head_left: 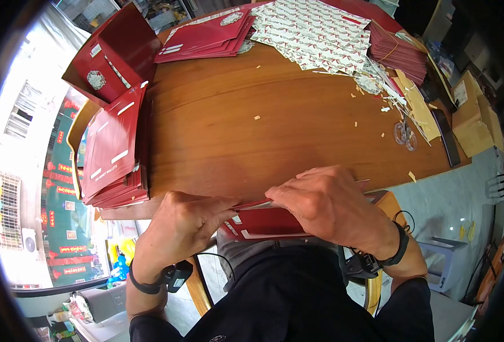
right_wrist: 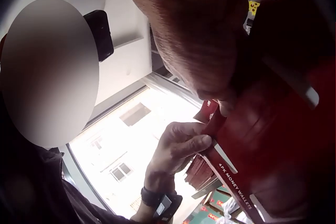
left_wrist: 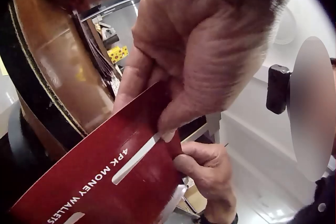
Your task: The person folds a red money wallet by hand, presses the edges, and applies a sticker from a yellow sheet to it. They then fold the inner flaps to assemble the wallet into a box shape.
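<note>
A red printed card (head_left: pixel 275 222) with white slots is held upright at the near table edge, over the person's lap. "4PK MONEY WALLETS" shows on the same card (left_wrist: pixel 131 166) in the left wrist view. The left hand (head_left: pixel 186 219) pinches its left end between thumb and fingers. Toward the card's other end, the right hand (head_left: pixel 323 202) grips the upper edge with thumb and bent fingers. In the right wrist view, the left hand (right_wrist: pixel 181 145) holds a corner beside the lettering.
A stack of red printed cards (head_left: pixel 112 142) lies at the left edge, with a folded red card (head_left: pixel 112 62) standing behind it. Further back are more red cards (head_left: pixel 206 37), patterned sheets (head_left: pixel 314 34) and a red bundle (head_left: pixel 397 54). Scissors (head_left: pixel 404 135) and a phone (head_left: pixel 445 137) lie right.
</note>
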### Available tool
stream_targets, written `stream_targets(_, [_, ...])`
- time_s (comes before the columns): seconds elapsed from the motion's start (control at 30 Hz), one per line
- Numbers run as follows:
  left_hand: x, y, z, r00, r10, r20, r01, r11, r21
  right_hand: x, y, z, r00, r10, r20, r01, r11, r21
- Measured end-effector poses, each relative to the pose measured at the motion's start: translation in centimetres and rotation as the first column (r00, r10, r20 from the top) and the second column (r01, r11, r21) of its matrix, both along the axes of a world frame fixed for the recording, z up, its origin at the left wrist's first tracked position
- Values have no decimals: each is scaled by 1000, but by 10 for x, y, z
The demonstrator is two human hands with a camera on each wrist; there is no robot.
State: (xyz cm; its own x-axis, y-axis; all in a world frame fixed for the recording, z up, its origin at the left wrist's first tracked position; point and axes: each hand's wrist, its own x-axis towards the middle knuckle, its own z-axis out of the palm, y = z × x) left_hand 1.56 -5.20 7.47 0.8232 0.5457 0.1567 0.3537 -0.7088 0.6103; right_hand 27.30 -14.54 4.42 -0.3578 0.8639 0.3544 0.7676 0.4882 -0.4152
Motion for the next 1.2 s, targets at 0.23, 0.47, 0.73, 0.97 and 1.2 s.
stream_targets(0.23, [6,-4,-2,999,37,-23,-38,998,-43,-19,4,-5,996,9,-92,-4,998,58])
stream_targets(0.47, [11,-4,2,993,104,-52,-112,980,-164,-22,11,-13,982,34,-186,-25,998,54])
stream_targets(0.73, [-5,18,-8,991,129,-24,-130,937,-324,18,7,-2,969,-26,-244,7,997,-78])
stream_targets(0.97, [-14,32,-13,990,135,-29,-133,876,-464,59,-10,2,892,-295,-344,97,866,-491])
stream_targets(1.2, [-14,33,-13,979,188,-82,-201,804,-559,63,-17,13,867,-384,-317,150,808,-570])
